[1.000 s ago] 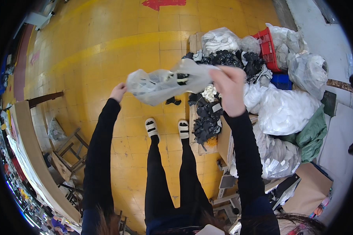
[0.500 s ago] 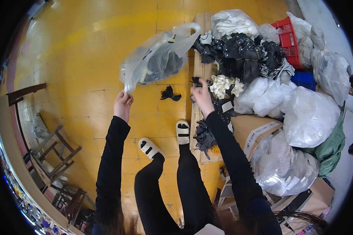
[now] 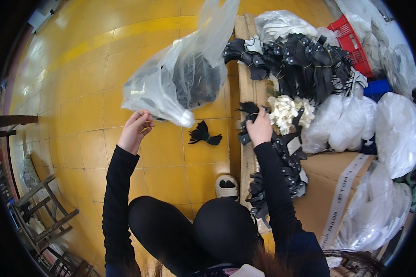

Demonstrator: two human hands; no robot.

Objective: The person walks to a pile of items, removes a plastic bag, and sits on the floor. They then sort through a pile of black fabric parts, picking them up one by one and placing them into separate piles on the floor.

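My left hand (image 3: pixel 137 129) is closed, thumb and fingertips together at the near edge of a clear plastic bag (image 3: pixel 145 94). Dark pieces show through the bag's film, and its upper end flares upward. My right hand (image 3: pixel 261 127) has its fingers curled round a bundle of black strips (image 3: pixel 248 110) at the edge of the low wooden platform (image 3: pixel 246 157). Part of that bundle is hidden by the hand. On the yellow floor between my hands lies another tied bundle of black strips (image 3: pixel 205 135).
Tied black cut pieces (image 3: pixel 305 64) and a cream-coloured heap (image 3: pixel 286 111) lie on the right. Beyond them are stuffed white bags (image 3: pixel 328 122), a red crate (image 3: pixel 353 44) and a cardboard box (image 3: pixel 328 180). A wooden stool (image 3: pixel 48 212) stands at the left.
My right hand has moved down onto the black bundle at the platform edge. The plastic bag has swung and spread wider, my left hand still at its edge. My knees are now bent lower.
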